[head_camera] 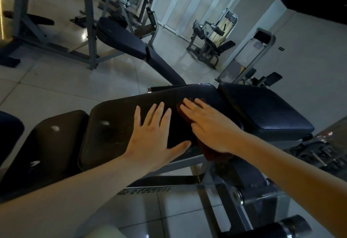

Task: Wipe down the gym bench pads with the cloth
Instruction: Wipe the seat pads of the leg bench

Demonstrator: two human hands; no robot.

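Observation:
A long dark bench pad [116, 125] runs across the middle, with a smaller worn pad [47, 143] to its left and a blue-black seat pad [266, 111] to its right. My left hand [152, 136] lies flat on the long pad, fingers spread and straight. My right hand [206, 125] presses flat on a dark reddish cloth [210, 155] at the pad's right part. The cloth shows past my fingertips and hangs over the near edge under my wrist. Most of the cloth is hidden under my hand.
The bench's grey metal frame [187, 164] and a roller [272, 228] stand below on the tiled floor. Another bench [122, 38] and weight machines [212, 38] stand behind. Loose metal gear [319, 153] lies at the right.

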